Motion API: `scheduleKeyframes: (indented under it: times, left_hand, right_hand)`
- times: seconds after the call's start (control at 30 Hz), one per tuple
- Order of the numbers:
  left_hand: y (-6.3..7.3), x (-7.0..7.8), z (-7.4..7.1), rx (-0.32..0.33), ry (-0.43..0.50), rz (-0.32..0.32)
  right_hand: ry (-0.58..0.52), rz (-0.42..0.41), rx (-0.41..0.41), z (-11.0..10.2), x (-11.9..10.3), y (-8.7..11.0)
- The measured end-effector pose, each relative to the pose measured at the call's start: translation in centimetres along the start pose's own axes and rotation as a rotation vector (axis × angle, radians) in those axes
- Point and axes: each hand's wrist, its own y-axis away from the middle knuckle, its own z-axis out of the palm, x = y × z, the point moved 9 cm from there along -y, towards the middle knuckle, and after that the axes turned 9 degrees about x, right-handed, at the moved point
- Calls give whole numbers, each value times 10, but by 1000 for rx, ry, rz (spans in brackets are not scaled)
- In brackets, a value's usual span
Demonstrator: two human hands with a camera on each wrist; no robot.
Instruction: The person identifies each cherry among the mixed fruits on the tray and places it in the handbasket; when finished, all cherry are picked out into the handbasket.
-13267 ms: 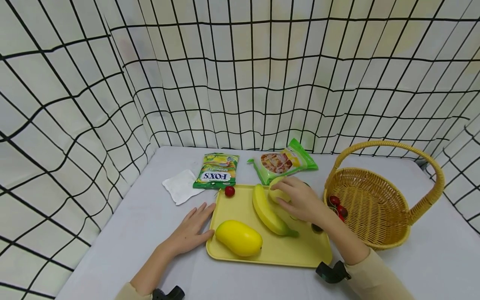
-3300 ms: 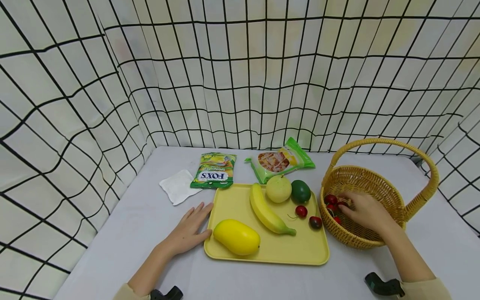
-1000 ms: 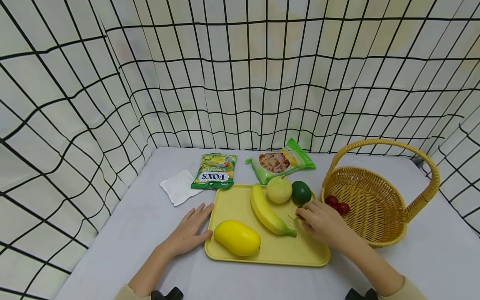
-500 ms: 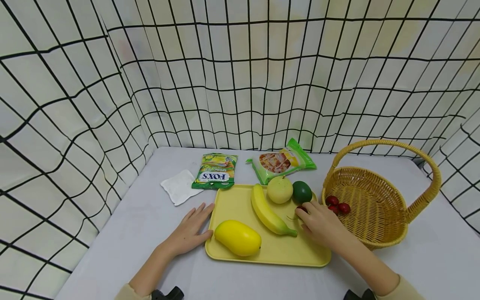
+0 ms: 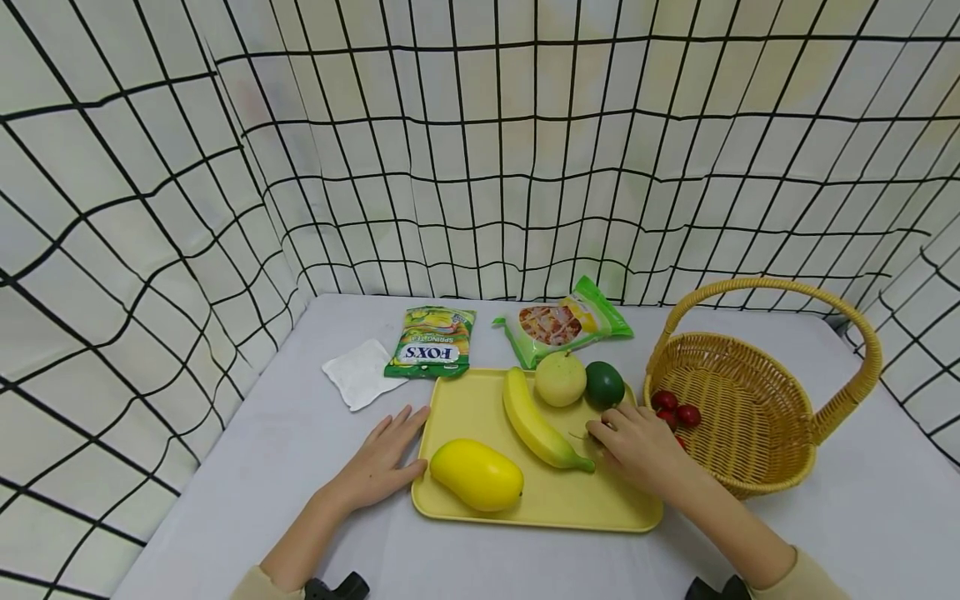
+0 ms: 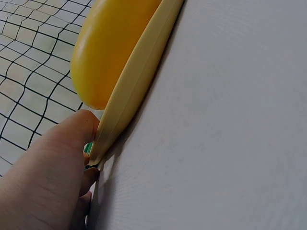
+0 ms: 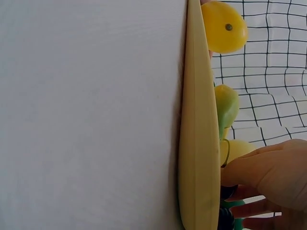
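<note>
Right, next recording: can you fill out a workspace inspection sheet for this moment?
Surface: pale-covered table, carrying everything below.
Job's things: yellow tray with banana, mango-like fruit, pale round fruit, dark green fruit and a dark cherry; wicker basket at the tray's right, red cherries inside.
Clutter: FOX'S packet and green bag behind the tray; white sheet left of the packet.
Grippers: left hand touches the tray's left edge; right hand appears to pinch the dark cherry, grip partly hidden.
Cables: nothing seen.
Surroundings: white backdrop with black grid lines.
</note>
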Motion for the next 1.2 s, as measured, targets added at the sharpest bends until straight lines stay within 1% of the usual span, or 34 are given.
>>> scheduleKeyframes:
  times: [0.23,0.53,0.8,0.93,1.03,1.2]
  left_hand:
    - [0,1,0,0,-7,-4]
    - [0,1,0,-10,-5,3]
    - [0,1,1,-14,1,2]
    - [-1,1,1,-12,0,6]
    - [-1,1,1,-10,-2,10]
    - [-1,1,0,-3,-5,13]
  right_hand:
    - [-12,-28,67,-3,-2,0]
    - [-22,-35,78,-3,-3,0]
    - [-26,-33,122,-8,-4,-1]
    - [-34,-9,107,-12,-2,-2]
    - [-24,9,76,-15,0,-3]
    - [4,11,43,-20,2,-4]
